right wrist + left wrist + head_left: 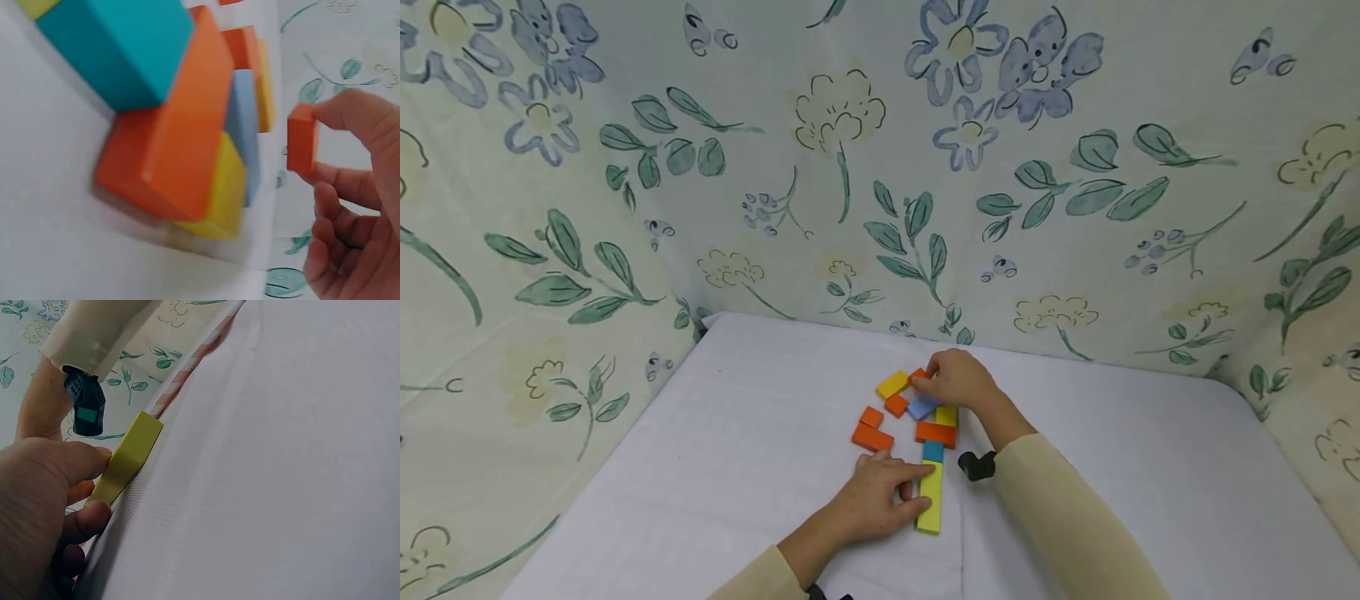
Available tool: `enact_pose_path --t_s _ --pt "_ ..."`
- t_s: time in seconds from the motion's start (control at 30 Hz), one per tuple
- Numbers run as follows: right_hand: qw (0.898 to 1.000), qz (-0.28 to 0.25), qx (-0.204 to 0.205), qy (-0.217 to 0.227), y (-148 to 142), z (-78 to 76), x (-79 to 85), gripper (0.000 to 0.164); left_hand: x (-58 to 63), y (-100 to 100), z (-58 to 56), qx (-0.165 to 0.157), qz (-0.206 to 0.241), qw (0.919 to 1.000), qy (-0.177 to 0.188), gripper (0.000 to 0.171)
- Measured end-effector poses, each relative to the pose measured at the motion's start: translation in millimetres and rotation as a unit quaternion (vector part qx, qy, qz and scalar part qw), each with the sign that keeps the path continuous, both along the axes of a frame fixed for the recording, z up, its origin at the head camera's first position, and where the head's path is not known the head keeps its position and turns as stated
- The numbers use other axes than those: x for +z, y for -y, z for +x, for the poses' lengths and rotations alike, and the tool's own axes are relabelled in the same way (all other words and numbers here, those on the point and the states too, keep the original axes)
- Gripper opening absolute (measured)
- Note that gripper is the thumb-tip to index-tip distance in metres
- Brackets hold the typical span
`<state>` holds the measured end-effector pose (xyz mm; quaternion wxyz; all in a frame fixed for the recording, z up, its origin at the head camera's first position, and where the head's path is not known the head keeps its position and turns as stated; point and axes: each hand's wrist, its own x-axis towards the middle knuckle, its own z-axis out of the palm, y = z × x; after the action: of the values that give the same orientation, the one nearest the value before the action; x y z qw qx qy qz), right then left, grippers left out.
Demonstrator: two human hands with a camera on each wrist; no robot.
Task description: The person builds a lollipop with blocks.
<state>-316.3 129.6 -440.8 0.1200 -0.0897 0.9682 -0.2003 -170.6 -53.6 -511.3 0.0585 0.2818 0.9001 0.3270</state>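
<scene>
The left hand (pixel 880 496), nearest, has its thumb and index finger apart, both touching the long yellow block (pixel 930 518): a plain, straight-edged bar lying flat just right of this grip. To either side of the hands the white-covered surface (pixel 760 467) spreads wide, and a crease runs along it just right of the bar. The left wrist view also shows a red-and-white striped edging (pixel 181 376) past the bar.

Just beyond the left grip, a teal block (pixel 933 452) touches the bar's far end, followed by an orange crossbar (pixel 936 434). Slightly left of that grip and beyond it lie an orange brick (pixel 872 438) and an orange cube (pixel 872 417), touching. Right of this pair, nearer the right grip, sit a short yellow block (pixel 946 417) and a light blue block (pixel 921 407), partly under the hand.

The right hand (pixel 961 379) has its thumb and index finger pinched on a small orange block (pixel 302 140), smooth and sharp-cornered. A dark wrist device (pixel 87 403) on that arm bears a green patch, too small for any marking to be read. Left of the right grip lie an orange piece (pixel 896 405) and a yellow slab (pixel 892 384). The surface's far edge runs near, beyond this grip, against a flowered cloth (pixel 820 192).
</scene>
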Motion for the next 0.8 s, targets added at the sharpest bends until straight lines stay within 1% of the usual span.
enact_pose_path --t_s 0.07,0.13,0.2,0.3,0.4,0.57,0.7,0.8 --pt "1.0 -0.01 0.02 0.013 -3 4.2 5.2 0.036 -0.1 0 0.1 0.001 -0.002 1.0 -0.001 0.043" --pt "0.998 -0.017 0.051 0.03 -5 9.3 8.9 0.033 -0.4 0 0.5 0.003 -0.003 1.0 -0.006 0.043" --pt "0.995 -0.02 0.081 0.051 -7 15.6 11.3 0.03 -0.8 1 1.3 0.003 -0.003 0.9999 -0.013 0.043" --pt "0.991 -0.015 0.116 0.067 -8 25.1 12.7 0.027 -2.1 2 2.3 0.002 0.0 0.9997 -0.025 0.042" --pt "0.99 -0.011 0.123 0.072 -8 32.9 12.4 0.024 -2.8 2 3.1 0.002 0.004 0.9994 -0.035 0.042" --pt "0.991 0.002 0.111 0.079 -6 40.7 9.5 0.024 -3.3 1 3.5 0.0 0.008 0.9991 -0.042 0.042" --pt "0.991 0.01 0.107 0.075 -7 43.4 8.0 0.025 -3.4 0 3.3 -0.003 0.007 0.999 -0.044 0.042" --pt "0.992 0.013 0.112 0.064 -7 42.4 7.9 0.024 -2.6 0 3.4 -0.003 0.007 0.999 -0.045 0.042"
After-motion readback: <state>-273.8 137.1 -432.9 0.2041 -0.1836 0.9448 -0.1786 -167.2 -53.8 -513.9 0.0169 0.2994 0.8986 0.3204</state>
